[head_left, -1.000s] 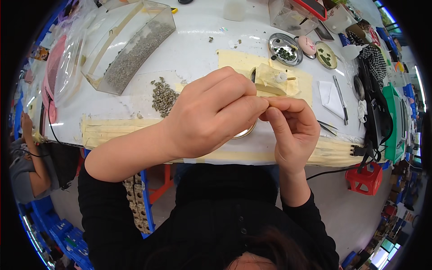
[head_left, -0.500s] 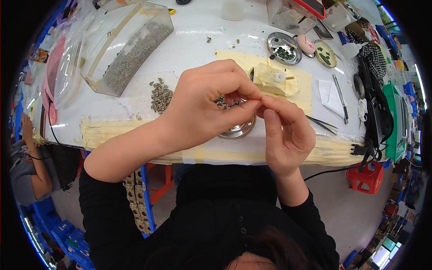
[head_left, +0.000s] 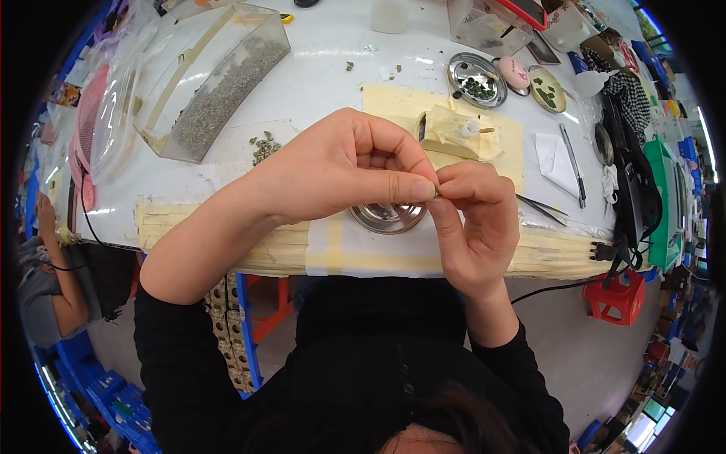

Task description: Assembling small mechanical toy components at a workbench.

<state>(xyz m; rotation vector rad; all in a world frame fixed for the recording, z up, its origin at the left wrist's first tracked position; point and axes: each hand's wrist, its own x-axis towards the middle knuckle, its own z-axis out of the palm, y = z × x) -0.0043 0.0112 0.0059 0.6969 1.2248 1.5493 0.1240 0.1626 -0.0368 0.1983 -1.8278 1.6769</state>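
Note:
My left hand (head_left: pixel 355 170) and my right hand (head_left: pixel 480 223) meet fingertip to fingertip above the table's front part. Both are closed in a pinch on one tiny, dark speck of a piece (head_left: pixel 437 194), too small to name. Under my left hand stands a round shiny metal dish (head_left: pixel 388 219); most of it, with whatever lies in it, is hidden. A pile of small grey-brown pieces (head_left: pixel 264 147) shows partly behind my left wrist. Just beyond my right hand sits a block wrapped in cream tape (head_left: pixel 451 136), with a white knob and a short stick on its side.
A clear bin of grey grains (head_left: pixel 227 98) stands at the left. Black tweezers (head_left: pixel 541 208), a pen (head_left: pixel 572 163) and folded white paper (head_left: pixel 554 160) lie at the right. Farther back are a metal dish of dark green pieces (head_left: pixel 495 89) and a shallow dish (head_left: pixel 543 102).
My joined fingertips have come down a little toward me. My left hand has turned so its thumb shows more, and it covers more of the grey-brown pile.

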